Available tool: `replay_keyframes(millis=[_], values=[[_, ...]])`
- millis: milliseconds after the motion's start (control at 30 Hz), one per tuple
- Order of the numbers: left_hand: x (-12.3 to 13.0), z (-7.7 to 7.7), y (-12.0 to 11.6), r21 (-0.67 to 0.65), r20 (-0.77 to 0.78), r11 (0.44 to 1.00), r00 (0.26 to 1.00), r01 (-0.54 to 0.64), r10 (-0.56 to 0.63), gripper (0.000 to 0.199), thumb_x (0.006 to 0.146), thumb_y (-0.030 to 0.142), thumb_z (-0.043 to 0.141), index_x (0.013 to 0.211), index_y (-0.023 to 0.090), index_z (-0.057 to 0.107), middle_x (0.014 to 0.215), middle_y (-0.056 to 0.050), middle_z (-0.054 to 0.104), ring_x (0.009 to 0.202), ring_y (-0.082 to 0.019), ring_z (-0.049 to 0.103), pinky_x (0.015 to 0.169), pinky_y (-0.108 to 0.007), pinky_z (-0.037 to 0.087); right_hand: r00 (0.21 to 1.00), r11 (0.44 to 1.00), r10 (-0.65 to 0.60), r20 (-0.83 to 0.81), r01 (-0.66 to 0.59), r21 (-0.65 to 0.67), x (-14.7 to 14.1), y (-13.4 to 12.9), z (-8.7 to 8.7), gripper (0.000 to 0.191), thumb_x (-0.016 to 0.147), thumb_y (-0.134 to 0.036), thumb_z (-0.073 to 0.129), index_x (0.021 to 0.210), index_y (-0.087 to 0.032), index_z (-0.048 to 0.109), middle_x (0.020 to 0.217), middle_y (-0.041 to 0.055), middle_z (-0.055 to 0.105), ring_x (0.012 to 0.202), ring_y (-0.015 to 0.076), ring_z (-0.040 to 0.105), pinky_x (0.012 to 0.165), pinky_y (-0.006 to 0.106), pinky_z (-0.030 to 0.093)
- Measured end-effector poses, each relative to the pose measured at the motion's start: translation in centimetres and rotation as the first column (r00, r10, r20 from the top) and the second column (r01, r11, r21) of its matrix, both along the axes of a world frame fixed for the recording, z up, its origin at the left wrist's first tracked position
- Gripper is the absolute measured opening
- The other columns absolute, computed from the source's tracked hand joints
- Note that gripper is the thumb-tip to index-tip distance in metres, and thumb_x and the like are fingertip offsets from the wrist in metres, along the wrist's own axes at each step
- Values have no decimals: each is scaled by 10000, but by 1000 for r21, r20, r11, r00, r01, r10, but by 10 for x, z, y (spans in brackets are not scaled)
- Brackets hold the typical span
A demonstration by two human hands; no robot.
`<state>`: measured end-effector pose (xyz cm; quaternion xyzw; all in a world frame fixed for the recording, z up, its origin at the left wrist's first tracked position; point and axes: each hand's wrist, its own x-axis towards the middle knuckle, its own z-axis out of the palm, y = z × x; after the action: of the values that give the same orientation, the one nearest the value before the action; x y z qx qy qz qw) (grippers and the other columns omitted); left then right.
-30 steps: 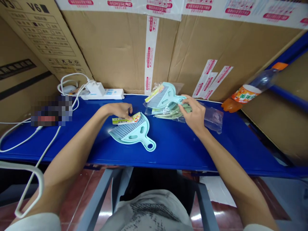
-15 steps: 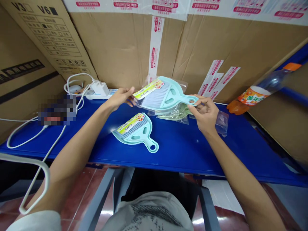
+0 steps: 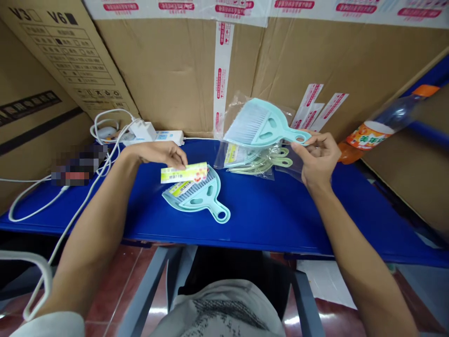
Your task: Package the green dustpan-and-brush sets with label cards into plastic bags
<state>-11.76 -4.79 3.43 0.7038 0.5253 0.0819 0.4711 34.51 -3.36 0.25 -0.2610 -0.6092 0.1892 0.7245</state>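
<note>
Between the fingers of my left hand is a yellow and white label card, held just above a light-blue dustpan-and-brush set lying on the blue table. That set has its own label across the bristles. My right hand grips the handle of another light-blue brush, raised with its bristles to the left and no label on it. Behind and below the raised brush, clear plastic bags hold a labelled light-blue set and green ones.
White cables and a power strip lie at the table's back left, near a blurred dark object. An orange drink bottle leans at the right. Cardboard boxes wall the back. The blue table ends near my lap.
The label card has come away from the raised brush and moved left and down with my left hand. My right hand has shifted right with the brush.
</note>
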Motion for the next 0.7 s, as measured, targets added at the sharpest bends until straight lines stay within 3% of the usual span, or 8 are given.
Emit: replay_keyframes(millis=[67,133,267,367,533,700], values=[[7,-1,-2,18,-179,994,978,108,-103,356,656,481,926,892,217,895,881,-79,851,844,-268,772,733,-284,537,1000,1000,-26,-15,26,10,2,1,1,459,724,-373,1016,837,-259,587,1094,18,789,1100,277,784,1062,538,654],[19,-7,-2,101,-261,986,960,132,-101,409,671,521,902,934,207,901,933,-101,860,885,-291,780,748,-298,532,999,999,-38,-10,38,3,2,0,1,446,729,-365,1009,833,-263,587,1084,24,790,1091,277,786,1050,531,661],[42,-24,0,240,-255,964,966,114,-51,762,581,548,958,1214,139,845,999,-146,838,877,-285,752,738,-307,517,999,999,-31,40,33,-35,-2,-4,-2,420,740,-354,1005,837,-279,604,1110,40,803,1054,276,792,993,503,688],[50,-32,1,241,-220,968,976,63,-9,972,444,522,1015,1303,133,778,939,-102,808,804,-264,715,667,-295,480,998,999,-10,56,13,-44,-5,-6,-5,404,749,-341,1000,846,-272,614,1121,44,803,1077,279,794,989,496,689],[39,-31,7,195,-113,976,987,-92,116,451,542,546,951,780,195,796,726,-38,724,649,-207,597,577,-299,346,998,999,24,52,-22,-43,-5,-9,-4,372,777,-280,982,857,-249,620,1141,54,801,1088,273,796,1004,496,683],[11,-33,19,204,-47,898,912,-390,407,393,557,519,910,753,204,779,731,-44,740,658,-210,606,597,-299,360,999,999,16,42,-14,-43,-5,-10,-2,374,770,-264,976,852,-251,611,1119,45,804,1078,270,803,1014,493,685]])
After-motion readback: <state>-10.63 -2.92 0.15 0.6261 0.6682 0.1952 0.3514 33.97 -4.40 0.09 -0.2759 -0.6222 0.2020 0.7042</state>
